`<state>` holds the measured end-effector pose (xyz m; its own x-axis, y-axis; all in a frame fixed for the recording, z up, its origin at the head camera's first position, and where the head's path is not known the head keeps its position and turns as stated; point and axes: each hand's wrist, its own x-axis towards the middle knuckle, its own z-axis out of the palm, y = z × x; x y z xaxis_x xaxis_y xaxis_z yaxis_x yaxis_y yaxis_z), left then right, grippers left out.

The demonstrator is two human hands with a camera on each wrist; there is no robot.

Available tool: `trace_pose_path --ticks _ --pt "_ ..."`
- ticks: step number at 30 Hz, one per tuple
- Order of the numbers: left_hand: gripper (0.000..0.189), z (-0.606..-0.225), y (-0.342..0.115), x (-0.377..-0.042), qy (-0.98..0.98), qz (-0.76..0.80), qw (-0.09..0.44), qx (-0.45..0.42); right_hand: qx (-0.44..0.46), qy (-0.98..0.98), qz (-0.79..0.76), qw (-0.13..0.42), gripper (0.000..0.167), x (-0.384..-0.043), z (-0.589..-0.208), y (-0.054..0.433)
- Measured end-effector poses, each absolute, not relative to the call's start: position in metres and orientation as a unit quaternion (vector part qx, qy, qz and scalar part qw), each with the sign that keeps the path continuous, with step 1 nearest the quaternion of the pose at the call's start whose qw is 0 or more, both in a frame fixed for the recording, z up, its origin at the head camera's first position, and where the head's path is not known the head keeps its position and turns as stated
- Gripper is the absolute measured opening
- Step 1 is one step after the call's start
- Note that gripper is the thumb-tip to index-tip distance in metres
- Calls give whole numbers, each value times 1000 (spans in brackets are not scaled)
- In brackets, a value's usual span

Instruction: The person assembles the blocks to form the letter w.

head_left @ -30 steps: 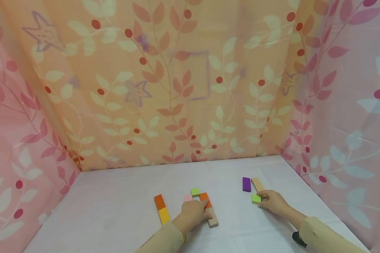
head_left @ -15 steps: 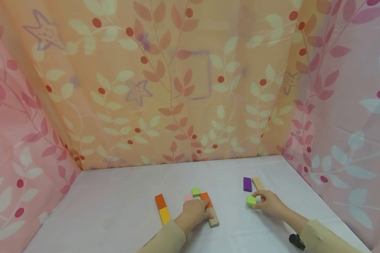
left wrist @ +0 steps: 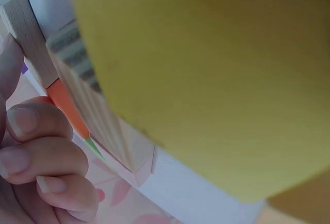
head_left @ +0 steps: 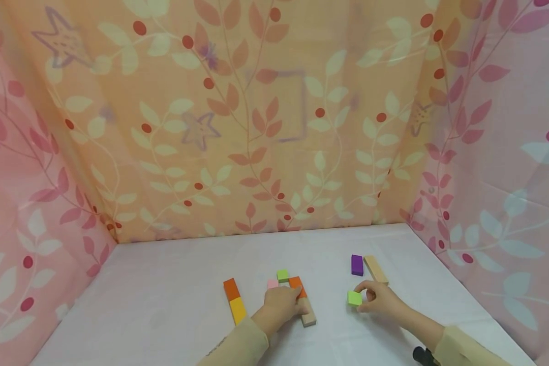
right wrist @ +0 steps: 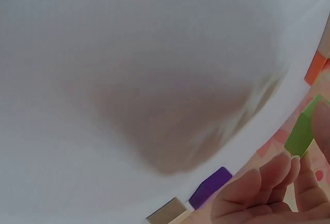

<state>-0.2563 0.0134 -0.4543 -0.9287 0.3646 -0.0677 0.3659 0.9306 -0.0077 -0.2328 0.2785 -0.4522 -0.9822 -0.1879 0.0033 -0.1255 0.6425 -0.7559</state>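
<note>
My right hand (head_left: 380, 299) pinches a lime green cube (head_left: 354, 298) between thumb and fingers, just above the white table. The cube (right wrist: 300, 134) also shows in the right wrist view. My left hand (head_left: 278, 304) rests at the middle group of blocks. Its index fingertip touches an orange block (head_left: 296, 285) and its thumb touches a plain wooden block (head_left: 308, 317) lined up end to end with it. Beyond that hand sit another green block (head_left: 282, 275) and a pink block (head_left: 272, 283), partly covered. In the left wrist view a large yellow block (left wrist: 216, 80) fills the foreground.
Left of the hands, an orange block (head_left: 231, 289) and a yellow block (head_left: 238, 310) form a line. A purple block (head_left: 357, 265) and a long wooden block (head_left: 375, 269) lie at the right. A black object (head_left: 423, 355) is by the right sleeve. Patterned curtains (head_left: 256, 127) surround the table.
My right hand has carried the green cube leftward and nearer to me, away from the long wooden block, which now shows more fully. My left hand has stayed in place.
</note>
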Motion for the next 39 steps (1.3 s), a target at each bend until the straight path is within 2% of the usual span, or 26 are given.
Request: trace_pose_path --ticks 10,19,39 --pt "60 -453 13 -256 983 -14 33 179 -136 899 -407 86 34 -218 -460 256" --pt "60 -453 14 -255 984 -13 33 177 -179 890 -406 103 33 -212 -462 245" --pt "60 -450 12 -252 983 -21 28 181 -212 870 -422 142 31 -212 -466 229"
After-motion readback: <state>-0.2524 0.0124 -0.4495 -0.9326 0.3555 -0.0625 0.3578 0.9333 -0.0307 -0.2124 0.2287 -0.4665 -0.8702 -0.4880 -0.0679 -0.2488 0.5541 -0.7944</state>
